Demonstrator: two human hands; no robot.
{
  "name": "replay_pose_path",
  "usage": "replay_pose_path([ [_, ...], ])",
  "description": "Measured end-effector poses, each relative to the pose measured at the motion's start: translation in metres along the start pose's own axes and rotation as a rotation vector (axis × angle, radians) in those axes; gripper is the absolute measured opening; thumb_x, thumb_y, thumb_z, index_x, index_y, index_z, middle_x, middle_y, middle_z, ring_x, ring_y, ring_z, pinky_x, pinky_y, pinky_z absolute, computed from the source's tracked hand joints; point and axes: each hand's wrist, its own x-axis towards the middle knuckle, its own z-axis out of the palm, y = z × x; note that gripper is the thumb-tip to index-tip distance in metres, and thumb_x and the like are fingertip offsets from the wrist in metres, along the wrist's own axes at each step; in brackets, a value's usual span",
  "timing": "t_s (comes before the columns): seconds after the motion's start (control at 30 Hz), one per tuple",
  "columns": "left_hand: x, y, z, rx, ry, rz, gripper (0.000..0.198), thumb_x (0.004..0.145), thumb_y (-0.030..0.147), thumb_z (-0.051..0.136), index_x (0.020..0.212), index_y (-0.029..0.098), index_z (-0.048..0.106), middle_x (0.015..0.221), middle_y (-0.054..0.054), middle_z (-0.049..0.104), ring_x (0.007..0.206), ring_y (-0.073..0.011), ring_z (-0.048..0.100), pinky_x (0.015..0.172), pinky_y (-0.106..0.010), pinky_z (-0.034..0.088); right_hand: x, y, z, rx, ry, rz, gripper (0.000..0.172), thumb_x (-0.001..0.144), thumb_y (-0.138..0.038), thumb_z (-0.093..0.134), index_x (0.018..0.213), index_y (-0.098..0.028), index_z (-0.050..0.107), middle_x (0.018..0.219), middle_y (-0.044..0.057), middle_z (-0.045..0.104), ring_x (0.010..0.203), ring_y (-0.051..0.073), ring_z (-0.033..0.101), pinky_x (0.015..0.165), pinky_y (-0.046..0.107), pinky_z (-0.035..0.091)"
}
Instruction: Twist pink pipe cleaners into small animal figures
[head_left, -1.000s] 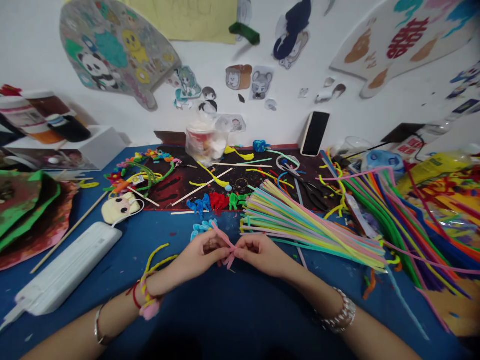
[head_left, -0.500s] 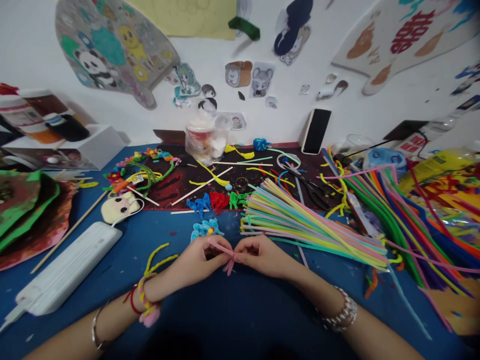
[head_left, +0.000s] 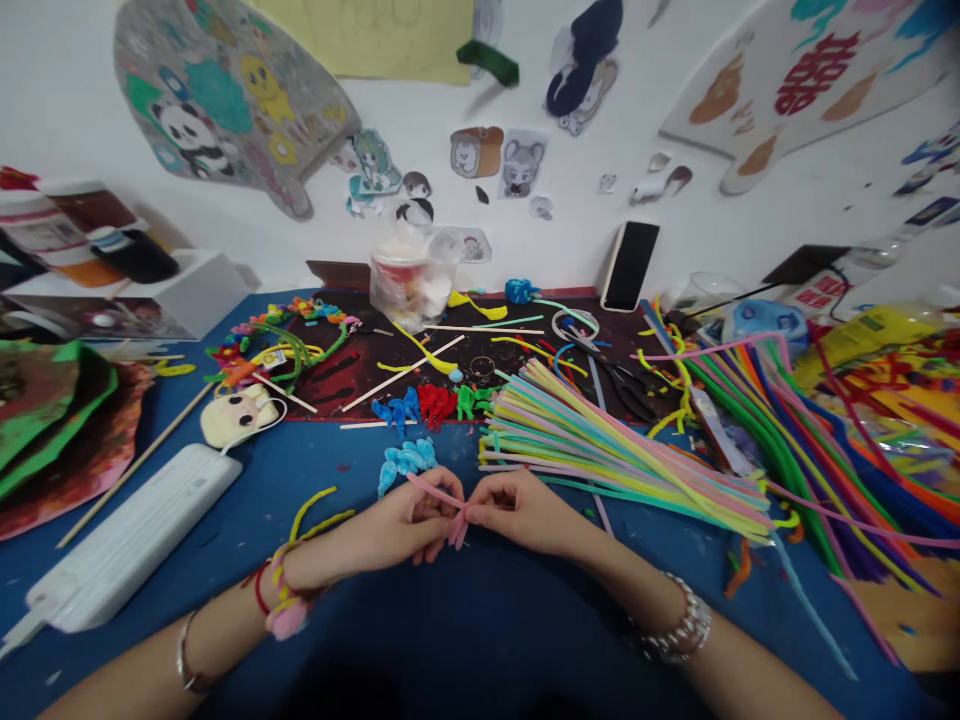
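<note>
A pink pipe cleaner (head_left: 436, 491), bent with short ends hanging down, is between my two hands above the blue table (head_left: 480, 630). My right hand (head_left: 521, 510) pinches it at the bend with thumb and forefinger. My left hand (head_left: 401, 520) is closed around its lower ends, one strand poking up over the fingers; the exact grip is partly hidden. Just beyond my left hand lies a light-blue twisted pipe-cleaner piece (head_left: 406, 458). Behind that sit blue (head_left: 399, 408), red (head_left: 437, 406) and green (head_left: 474, 401) twisted pieces in a row.
A bundle of pastel pipe cleaners (head_left: 600, 440) lies close beyond my right hand. Further right are darker pipe cleaners (head_left: 810, 450). A white power strip (head_left: 135, 540) and a plush pouch (head_left: 238, 415) lie left. Pliers (head_left: 630, 385) rest on the dark mat; a phone (head_left: 631, 266) leans on the wall.
My left fingers have shifted lower on the pink pipe cleaner, and its upper strand now lies more exposed, pointing left. My right hand keeps its pinch at nearly the same place.
</note>
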Motion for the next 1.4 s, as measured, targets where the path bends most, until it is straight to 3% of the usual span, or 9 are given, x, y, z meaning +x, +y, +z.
replay_pose_path([
  [0.13, 0.001, -0.005, 0.004, -0.017, 0.026, 0.007, 0.018, 0.085, 0.034, 0.048, 0.085, 0.018, 0.04, 0.066, 0.005, 0.051, 0.047, -0.0043, 0.038, 0.041, -0.016, 0.025, 0.0, 0.0, 0.003, 0.016, 0.0, 0.019, 0.027, 0.077, -0.038, 0.058, 0.07, -0.012, 0.06, 0.059, -0.002, 0.05, 0.052, 0.008, 0.038, 0.048, 0.02, 0.028],
  [0.33, 0.003, -0.01, 0.003, 0.069, 0.158, -0.027, 0.021, 0.079, 0.036, 0.056, 0.081, 0.017, 0.046, 0.065, 0.003, 0.056, 0.047, -0.0063, 0.046, 0.041, -0.016, 0.031, 0.0, -0.003, 0.003, -0.025, 0.01, 0.037, 0.027, 0.08, -0.036, 0.054, 0.068, -0.012, 0.059, 0.054, -0.005, 0.041, 0.049, 0.007, 0.031, 0.045, 0.021, 0.022],
  [0.57, 0.006, -0.009, -0.001, -0.033, 0.065, -0.08, 0.025, 0.078, 0.038, 0.055, 0.083, 0.014, 0.048, 0.065, 0.0, 0.06, 0.051, -0.0108, 0.058, 0.046, -0.022, 0.047, -0.001, -0.004, 0.002, -0.05, 0.015, 0.005, 0.023, 0.08, -0.033, 0.054, 0.069, -0.012, 0.06, 0.058, -0.003, 0.047, 0.053, 0.008, 0.037, 0.049, 0.02, 0.027],
  [0.83, 0.002, -0.011, -0.002, 0.14, 0.051, -0.122, 0.024, 0.083, 0.038, 0.047, 0.077, 0.015, 0.051, 0.061, 0.003, 0.054, 0.036, -0.0031, 0.04, 0.031, -0.013, 0.029, 0.0, 0.0, 0.007, -0.062, 0.035, 0.016, 0.022, 0.079, -0.033, 0.055, 0.071, -0.013, 0.061, 0.058, -0.003, 0.049, 0.051, 0.008, 0.036, 0.048, 0.02, 0.028],
  [0.97, 0.003, -0.014, 0.0, 0.126, 0.054, -0.149, 0.024, 0.082, 0.039, 0.048, 0.076, 0.016, 0.05, 0.047, 0.007, 0.047, 0.034, -0.0064, 0.044, 0.031, -0.014, 0.034, -0.001, 0.0, 0.009, -0.049, 0.034, 0.018, 0.022, 0.079, -0.033, 0.056, 0.072, -0.013, 0.062, 0.057, -0.003, 0.048, 0.051, 0.007, 0.036, 0.047, 0.02, 0.027],
  [1.1, 0.004, -0.016, 0.002, 0.078, 0.118, -0.11, 0.022, 0.08, 0.037, 0.053, 0.075, 0.016, 0.05, 0.056, 0.005, 0.054, 0.038, -0.0075, 0.052, 0.033, -0.015, 0.039, -0.002, -0.002, 0.009, -0.053, 0.049, 0.022, 0.021, 0.079, -0.03, 0.056, 0.071, -0.012, 0.063, 0.055, -0.004, 0.048, 0.05, 0.007, 0.036, 0.046, 0.019, 0.026],
  [1.4, 0.001, -0.014, -0.002, 0.085, 0.09, -0.068, 0.027, 0.082, 0.04, 0.051, 0.082, 0.014, 0.058, 0.053, 0.004, 0.053, 0.035, -0.0077, 0.051, 0.034, -0.016, 0.04, -0.002, -0.003, 0.007, 0.072, 0.101, -0.033, 0.017, 0.078, -0.029, 0.059, 0.075, -0.014, 0.065, 0.067, 0.002, 0.065, 0.06, 0.011, 0.056, 0.057, 0.021, 0.042],
])
